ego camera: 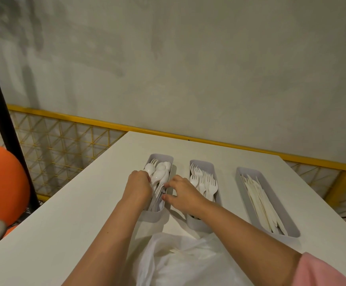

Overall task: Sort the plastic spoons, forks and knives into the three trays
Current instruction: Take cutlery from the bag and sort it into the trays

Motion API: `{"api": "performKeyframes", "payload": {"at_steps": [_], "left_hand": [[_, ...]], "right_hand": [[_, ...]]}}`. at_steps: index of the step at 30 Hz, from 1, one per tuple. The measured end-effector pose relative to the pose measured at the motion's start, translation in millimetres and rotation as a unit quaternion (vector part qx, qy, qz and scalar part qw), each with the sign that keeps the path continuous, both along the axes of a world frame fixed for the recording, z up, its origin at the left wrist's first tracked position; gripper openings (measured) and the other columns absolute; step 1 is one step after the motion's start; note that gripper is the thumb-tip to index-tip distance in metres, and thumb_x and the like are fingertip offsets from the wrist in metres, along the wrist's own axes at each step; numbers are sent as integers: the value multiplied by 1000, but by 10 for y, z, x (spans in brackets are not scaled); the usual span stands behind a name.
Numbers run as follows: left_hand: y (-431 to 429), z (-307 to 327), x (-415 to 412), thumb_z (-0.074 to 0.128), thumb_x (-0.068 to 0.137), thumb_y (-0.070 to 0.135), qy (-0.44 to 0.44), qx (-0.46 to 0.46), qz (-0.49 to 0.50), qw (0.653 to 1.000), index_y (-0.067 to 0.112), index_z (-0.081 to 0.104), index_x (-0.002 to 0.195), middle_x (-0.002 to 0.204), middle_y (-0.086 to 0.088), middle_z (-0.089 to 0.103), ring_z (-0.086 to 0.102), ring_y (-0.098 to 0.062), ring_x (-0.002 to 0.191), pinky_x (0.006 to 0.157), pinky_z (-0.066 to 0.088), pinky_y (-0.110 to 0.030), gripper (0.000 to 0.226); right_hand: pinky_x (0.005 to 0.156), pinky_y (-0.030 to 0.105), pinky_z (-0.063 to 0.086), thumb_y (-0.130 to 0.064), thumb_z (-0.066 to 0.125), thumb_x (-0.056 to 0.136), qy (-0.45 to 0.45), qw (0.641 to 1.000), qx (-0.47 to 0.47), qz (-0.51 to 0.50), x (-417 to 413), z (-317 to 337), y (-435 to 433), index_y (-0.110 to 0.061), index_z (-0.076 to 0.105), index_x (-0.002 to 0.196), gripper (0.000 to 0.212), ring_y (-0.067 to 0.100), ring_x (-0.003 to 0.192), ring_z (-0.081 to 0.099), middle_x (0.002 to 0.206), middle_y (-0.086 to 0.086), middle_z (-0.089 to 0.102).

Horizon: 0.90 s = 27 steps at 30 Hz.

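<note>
Here, left hand [139, 187] grips spoons [157, 174] inside the left tray [153, 216]; right hand [183, 191], fingers loosely spread, rests on its right rim. Bare desk [65, 234] leftward.

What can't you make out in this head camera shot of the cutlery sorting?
- Left tray: the left hand and right hand cover its middle; whether either grips a piece is hidden.
- Middle tray: the right forearm hides its near end.
- Plastic bag: contents blurred through the film, cut off by the bottom edge.
</note>
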<state>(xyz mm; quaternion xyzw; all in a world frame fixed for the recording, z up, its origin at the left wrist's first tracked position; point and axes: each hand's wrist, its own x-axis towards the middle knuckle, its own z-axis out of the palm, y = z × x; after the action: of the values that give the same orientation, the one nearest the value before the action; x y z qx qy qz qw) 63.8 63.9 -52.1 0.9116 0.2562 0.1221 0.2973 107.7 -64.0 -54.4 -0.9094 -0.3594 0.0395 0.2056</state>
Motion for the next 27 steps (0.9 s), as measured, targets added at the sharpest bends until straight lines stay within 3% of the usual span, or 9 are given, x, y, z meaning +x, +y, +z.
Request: {"api": "performKeyframes", "payload": {"at_steps": [7, 11, 15, 18, 20, 22, 24, 27], "left_hand": [[8, -17, -5, 42, 84, -8, -17, 24, 1, 1000, 0, 60, 116, 121, -19, 50, 52, -33, 109, 84, 42, -31, 37], [-33, 1, 7, 46, 84, -4, -34, 24, -18, 999, 5, 62, 104, 116, -18, 52, 53, -33, 106, 85, 43, -33, 27], [-163, 87, -20, 53, 87, 7, -71, 28, -67, 995, 8, 65, 105, 111, -11, 55, 56, -24, 97, 76, 39, -22, 21], [-279, 138, -133, 53, 85, 10, -91, 20, -151, 984, 18, 62, 88, 88, -1, 59, 53, -11, 74, 63, 37, -15, 13], [-340, 152, -237, 51, 85, 9, -90, 6, -207, 974, 22, 57, 79, 73, 8, 55, 49, -5, 66, 55, 34, -10, 16], [-396, 171, -357, 52, 87, 10, -87, -7, -249, 964, 28, 56, 74, 71, 10, 55, 49, -5, 65, 56, 35, -10, 23], [-450, 188, -474, 52, 88, 11, -63, -25, -298, 952, 34, 54, 70, 71, 9, 57, 50, -7, 65, 59, 38, -11, 29], [-512, 195, -629, 52, 87, 9, 32, -52, -374, 925, 33, 56, 70, 71, 10, 58, 57, -7, 65, 67, 48, -23, 30]], "right_hand": [[104, 31, 34, -28, 54, 93, -3, 1000, 20, 5, -11, 83, -36, -15, 49, 133, 42, 20, 128, 38, 135, 4, 44], [93, 26, 39, -25, 55, 93, -4, 999, 44, 19, -96, 201, -98, -15, 54, 127, 36, 19, 116, 47, 126, 5, 50], [77, 28, 46, -18, 55, 91, 14, 998, 45, 49, -215, 321, -218, -10, 65, 109, 22, 17, 83, 54, 97, 8, 62], [63, 24, 42, -14, 54, 91, 23, 996, 41, 74, -306, 408, -338, -6, 67, 93, 16, 14, 64, 50, 76, 3, 57], [59, 21, 40, -14, 55, 90, 38, 995, 34, 89, -356, 457, -434, -11, 67, 83, 14, 6, 55, 47, 64, -1, 54], [56, 20, 43, -16, 56, 90, 106, 990, 15, 96, -412, 484, -554, -21, 61, 72, 20, 5, 49, 50, 56, -7, 55], [48, 17, 45, -17, 56, 91, 187, 977, -24, 102, -475, 476, -659, -19, 62, 76, 17, 2, 43, 54, 57, -6, 58], [45, 13, 47, -13, 55, 91, 241, 961, -86, 107, -543, 423, -773, 0, 65, 99, 19, 1, 41, 54, 61, -1, 59]]}}
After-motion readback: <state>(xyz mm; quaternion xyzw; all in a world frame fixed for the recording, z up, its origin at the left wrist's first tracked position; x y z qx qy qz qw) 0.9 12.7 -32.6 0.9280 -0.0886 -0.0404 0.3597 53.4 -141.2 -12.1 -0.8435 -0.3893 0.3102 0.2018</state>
